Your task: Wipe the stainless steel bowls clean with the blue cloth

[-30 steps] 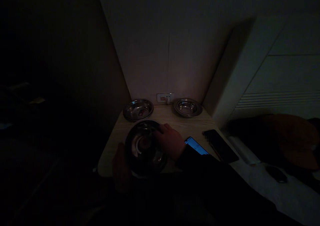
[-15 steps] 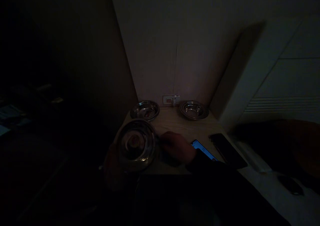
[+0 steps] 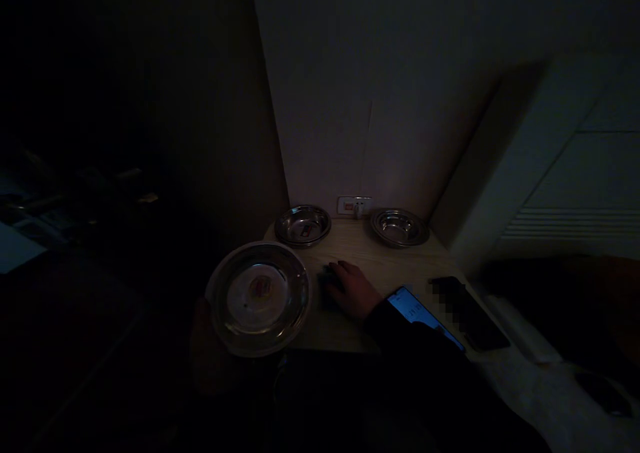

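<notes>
My left hand (image 3: pixel 207 346) grips a round, shiny metal plate (image 3: pixel 250 299) by its lower left rim. The plate is tilted toward me, with a raised rim and a small reddish-yellow label in its middle. My right hand (image 3: pixel 354 291) is low over the tabletop, just right of the plate. Its fingers are bent over a small dark bluish thing (image 3: pixel 327 289) that looks like a bunched cloth, though the dim light hides its details. Behind the plate, a metal dish (image 3: pixel 303 226) with a label lies at the back left of the wooden table (image 3: pixel 345 246).
Several stacked metal bowls (image 3: pixel 399 227) rest at the back right, near a wall socket (image 3: pixel 355 206) with a plug in it. A lit phone (image 3: pixel 425 316) lies beside my right forearm, and a dark flat object (image 3: pixel 473 316) is farther right. The room is very dim.
The plate has turned so its inside faces me more fully. My right hand has moved from the plate's side onto the tabletop with the dark thing. My view has shifted slightly left.
</notes>
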`<state>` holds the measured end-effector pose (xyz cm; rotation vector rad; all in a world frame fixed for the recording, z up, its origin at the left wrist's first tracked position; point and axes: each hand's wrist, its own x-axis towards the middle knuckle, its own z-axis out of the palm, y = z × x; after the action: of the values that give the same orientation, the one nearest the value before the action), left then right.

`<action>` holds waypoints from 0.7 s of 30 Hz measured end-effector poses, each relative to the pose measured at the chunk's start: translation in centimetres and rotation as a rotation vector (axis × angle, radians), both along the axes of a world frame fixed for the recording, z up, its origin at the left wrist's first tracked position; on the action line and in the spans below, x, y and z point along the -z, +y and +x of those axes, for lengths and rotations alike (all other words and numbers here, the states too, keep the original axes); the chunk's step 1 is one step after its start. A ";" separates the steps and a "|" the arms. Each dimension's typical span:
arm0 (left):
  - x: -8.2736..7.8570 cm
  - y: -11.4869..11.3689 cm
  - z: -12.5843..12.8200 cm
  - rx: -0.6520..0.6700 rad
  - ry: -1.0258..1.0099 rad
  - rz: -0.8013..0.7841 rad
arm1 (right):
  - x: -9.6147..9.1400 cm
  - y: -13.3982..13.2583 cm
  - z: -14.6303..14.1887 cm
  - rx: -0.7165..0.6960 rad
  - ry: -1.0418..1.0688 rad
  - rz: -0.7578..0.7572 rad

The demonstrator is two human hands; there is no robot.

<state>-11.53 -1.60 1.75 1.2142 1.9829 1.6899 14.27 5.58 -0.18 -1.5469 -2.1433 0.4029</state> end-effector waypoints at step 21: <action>1.3 -0.2 3.9 0.166 -0.184 0.055 | -4.7 -4.2 2.5 -0.006 0.575 -0.045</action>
<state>-7.65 -1.76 0.49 1.1609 1.6916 1.7156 16.73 1.40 4.49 -1.2487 -1.6972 0.7933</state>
